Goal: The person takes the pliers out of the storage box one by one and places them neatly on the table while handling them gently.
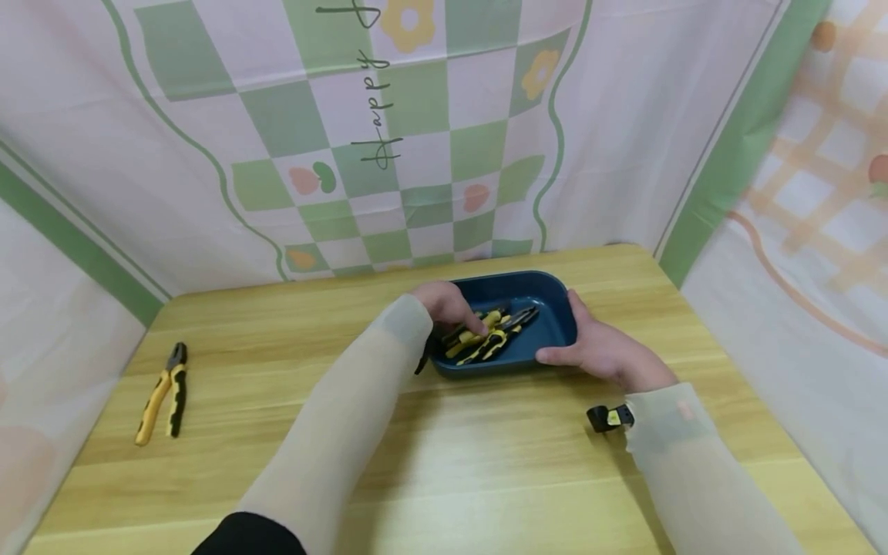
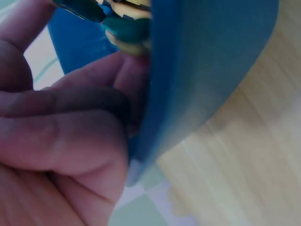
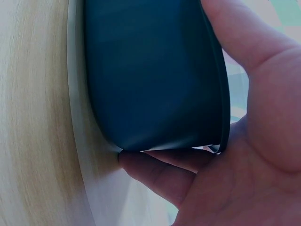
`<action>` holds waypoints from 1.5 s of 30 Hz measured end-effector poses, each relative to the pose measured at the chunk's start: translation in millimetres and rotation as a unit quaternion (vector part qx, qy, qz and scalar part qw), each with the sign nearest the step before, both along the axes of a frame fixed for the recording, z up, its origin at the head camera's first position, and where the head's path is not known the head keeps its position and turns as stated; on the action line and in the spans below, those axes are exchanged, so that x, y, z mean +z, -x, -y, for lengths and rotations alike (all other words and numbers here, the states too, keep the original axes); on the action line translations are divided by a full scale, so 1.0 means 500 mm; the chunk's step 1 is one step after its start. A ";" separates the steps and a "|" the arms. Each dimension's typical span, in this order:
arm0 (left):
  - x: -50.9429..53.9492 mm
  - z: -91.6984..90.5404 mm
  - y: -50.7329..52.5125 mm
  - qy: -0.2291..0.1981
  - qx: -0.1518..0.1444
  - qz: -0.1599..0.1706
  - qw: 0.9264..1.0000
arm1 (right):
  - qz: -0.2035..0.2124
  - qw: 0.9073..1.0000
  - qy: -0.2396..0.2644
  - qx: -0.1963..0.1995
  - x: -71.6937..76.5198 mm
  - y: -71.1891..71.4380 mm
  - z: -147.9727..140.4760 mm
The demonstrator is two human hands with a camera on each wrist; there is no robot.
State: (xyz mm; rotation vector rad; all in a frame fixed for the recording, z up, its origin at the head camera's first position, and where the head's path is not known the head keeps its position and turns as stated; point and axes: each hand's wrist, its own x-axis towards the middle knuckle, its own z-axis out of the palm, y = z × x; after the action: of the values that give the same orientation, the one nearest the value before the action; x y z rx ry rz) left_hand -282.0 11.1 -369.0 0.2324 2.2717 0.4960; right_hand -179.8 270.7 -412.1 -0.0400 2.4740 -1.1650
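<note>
A dark blue bin (image 1: 548, 339) holds several yellow-and-black pliers (image 1: 509, 327), lying in its left and middle part. My left hand (image 1: 447, 304) reaches over the bin's left end, its fingers curled on plier handles; in the left wrist view the hand (image 2: 61, 122) is beside the bin wall (image 2: 207, 61) with its fingertips at a handle (image 2: 127, 29). My right hand (image 1: 603, 347) grips the bin's right end, thumb at the front rim. The right wrist view shows that hand (image 3: 254, 113) around the end of the bin (image 3: 155, 80), fingers under its outer side.
Another pair of pliers (image 1: 166, 393) with yellow-and-black handles lies on the wooden table (image 1: 277, 339) at the far left, jaws pointing away from me. A patterned cloth (image 1: 409, 146) hangs behind the table, with more cloth at both sides.
</note>
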 end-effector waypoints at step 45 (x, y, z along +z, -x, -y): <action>0.024 0.274 0.000 -0.277 0.103 0.071 0.953 | -0.004 1.000 -0.016 0.005 -0.002 0.001 0.000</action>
State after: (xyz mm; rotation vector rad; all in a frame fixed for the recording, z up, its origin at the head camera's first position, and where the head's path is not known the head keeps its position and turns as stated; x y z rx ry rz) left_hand -281.9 -125.8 -356.8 0.2270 1.9819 1.2203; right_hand -180.1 270.7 -413.2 -0.0470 2.4956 -1.1238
